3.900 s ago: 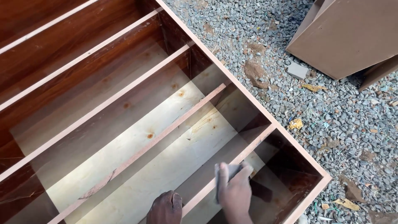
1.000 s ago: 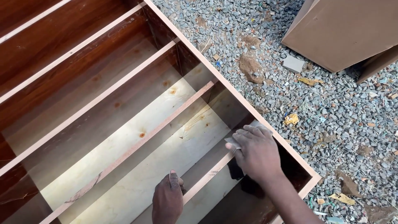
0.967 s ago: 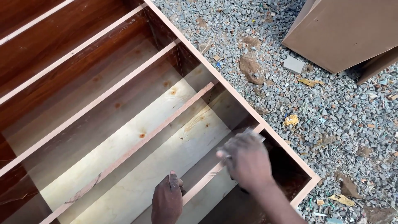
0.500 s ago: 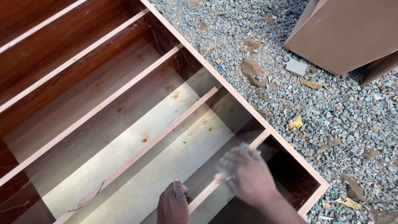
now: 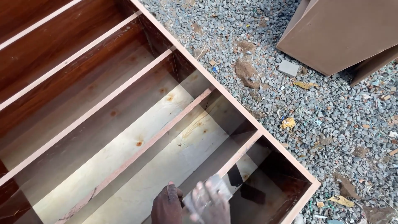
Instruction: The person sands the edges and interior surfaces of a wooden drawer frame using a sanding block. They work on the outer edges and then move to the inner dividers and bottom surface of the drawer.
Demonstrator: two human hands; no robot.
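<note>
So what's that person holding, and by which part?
The right hand holds a small grey pad, blurred; the exact hold cannot be told. The left hand holds nothing, resting on the shelf divider.

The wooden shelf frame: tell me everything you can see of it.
The wooden shelf frame lies flat on its back on grey gravel, open side up. Pale, unfinished edges top long parallel dividers; the inner walls look dark, glossy brown, and the back panel is light plywood with knots and rusty stains. Sun and shadow stripe the compartments. At the bottom, the left hand rests by a divider, and the blurred right hand holds a small grey piece against it.
</note>
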